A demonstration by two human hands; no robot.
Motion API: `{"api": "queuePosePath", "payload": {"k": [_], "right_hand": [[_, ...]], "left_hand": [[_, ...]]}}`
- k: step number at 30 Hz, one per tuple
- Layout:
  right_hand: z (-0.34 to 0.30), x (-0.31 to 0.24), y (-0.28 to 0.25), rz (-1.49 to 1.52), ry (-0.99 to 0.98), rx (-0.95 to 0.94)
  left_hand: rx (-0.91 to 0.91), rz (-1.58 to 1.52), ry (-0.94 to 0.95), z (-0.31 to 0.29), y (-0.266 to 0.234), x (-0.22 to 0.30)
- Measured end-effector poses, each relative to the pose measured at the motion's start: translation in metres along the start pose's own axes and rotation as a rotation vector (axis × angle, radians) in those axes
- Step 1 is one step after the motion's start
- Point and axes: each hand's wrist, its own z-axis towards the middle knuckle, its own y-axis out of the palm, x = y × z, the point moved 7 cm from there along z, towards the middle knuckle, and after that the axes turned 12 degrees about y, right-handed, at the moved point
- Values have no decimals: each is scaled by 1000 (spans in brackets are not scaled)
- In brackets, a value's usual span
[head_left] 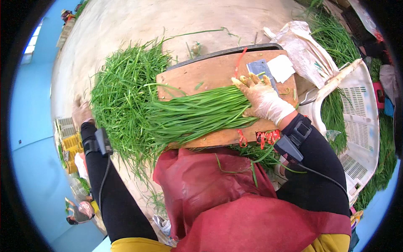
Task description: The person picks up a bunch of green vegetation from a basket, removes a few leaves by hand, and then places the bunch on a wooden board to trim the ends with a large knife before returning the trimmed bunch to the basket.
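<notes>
Green stalks [201,111] on brown board [222,69], gloved right hand [264,100] across their ends.

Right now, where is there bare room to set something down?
Mostly bare: the far strip of the brown wooden board, between its edge and the green leaf bundle; also the pale floor beyond. Crowded: the right end, with grey rectangular plate, white sheet, white-gloved right hand; leftward, loose green pile.

A bunch of green stalks [201,110] (chives, perhaps) lies sideways across a wooden board [201,67], fanning leftward.
</notes>
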Motion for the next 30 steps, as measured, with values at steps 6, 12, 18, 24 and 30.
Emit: {"api": "queuePosePath", "payload": {"k": [6, 12, 18, 24, 30], "right_hand": [[-2, -3, -2, -8, 5, 20], [2, -2, 1, -72, 26, -21], [3, -2, 3, -127, 25, -36], [1, -3, 1, -87, 27, -40], [-2, -3, -4, -47, 27, -48]], "left_hand": [[-625, -204, 102, -85, 159, 102], [-634, 3, -294, -133, 225, 121], [-178, -732, -609, -139, 246, 106], [175, -1103, -543, -65, 154, 79], [231, -849, 111, 17, -1, 171]]}}
